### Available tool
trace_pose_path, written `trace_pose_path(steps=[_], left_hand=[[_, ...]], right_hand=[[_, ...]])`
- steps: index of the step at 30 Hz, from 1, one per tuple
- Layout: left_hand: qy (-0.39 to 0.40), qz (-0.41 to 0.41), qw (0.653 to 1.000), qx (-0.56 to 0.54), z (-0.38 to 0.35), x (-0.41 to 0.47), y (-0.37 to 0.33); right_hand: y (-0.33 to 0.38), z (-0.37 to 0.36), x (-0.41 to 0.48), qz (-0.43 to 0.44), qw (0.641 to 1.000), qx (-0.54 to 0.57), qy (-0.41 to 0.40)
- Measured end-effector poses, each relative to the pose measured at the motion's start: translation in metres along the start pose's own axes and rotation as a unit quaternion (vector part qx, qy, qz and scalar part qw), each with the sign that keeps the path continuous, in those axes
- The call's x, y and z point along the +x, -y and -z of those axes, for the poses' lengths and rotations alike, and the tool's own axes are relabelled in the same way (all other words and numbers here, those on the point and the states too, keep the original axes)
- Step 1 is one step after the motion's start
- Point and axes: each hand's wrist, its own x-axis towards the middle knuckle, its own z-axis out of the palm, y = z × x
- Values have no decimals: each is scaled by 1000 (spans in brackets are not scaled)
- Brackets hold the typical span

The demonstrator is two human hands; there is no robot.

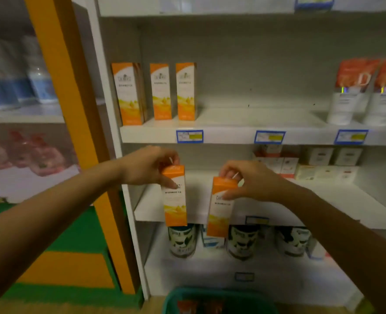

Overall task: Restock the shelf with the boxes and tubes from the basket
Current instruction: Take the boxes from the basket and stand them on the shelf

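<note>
- Left hand (pixel 146 167) pinches the top end of the first box (pixel 175 200), which is orange and white. Fingers are over the top flap and the thumb is on the front face.
- That box hangs upright in the air, in front of the middle shelf (pixel 346 200) edge, resting on nothing.
- Right hand (pixel 255 182) grips the second box (pixel 219 211), same kind, also by its top end, with the thumb on the front.
- This one tilts slightly, bottom end swung to the left, and it also rests on nothing.
- The two held boxes are side by side, near each other but not touching.
- Upper shelf (pixel 244 118): three matching boxes (pixel 161 91) stand upright at its left end, the leftmost nearest the front edge.
- To their right is a stretch of bare board, then two white tubes (pixel 348 100) with red-orange tops at the right end.
- Blue-framed price tags (pixel 189 136) sit along the upper shelf's front edge.
- Middle shelf has small white and red packs (pixel 278 165) at the back right, too blurred to read.
- Bottom shelf: a row of dark-labelled tins (pixel 182 240).
- Green basket (pixel 171 300) is at the bottom of view, below both hands. Something orange-red is inside, but I cannot tell what.
- Orange post (pixel 74 109) is left of the shelving, with blurred bottles (pixel 40 87) in the bay past it.
</note>
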Motion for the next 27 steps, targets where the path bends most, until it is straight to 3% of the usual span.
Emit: trace_pose_path(steps=[12, 20, 27], left_hand=[[-108, -21, 993, 38, 137, 41, -49], [-213, -30, 974, 76, 146, 98, -47], [-259, -37, 962, 76, 136, 141, -35]], right_hand=[[61, 146, 31, 17, 991, -17, -130], [61, 170, 76, -3, 970, -78, -230], [46, 172, 98, -35, 961, -87, -262]])
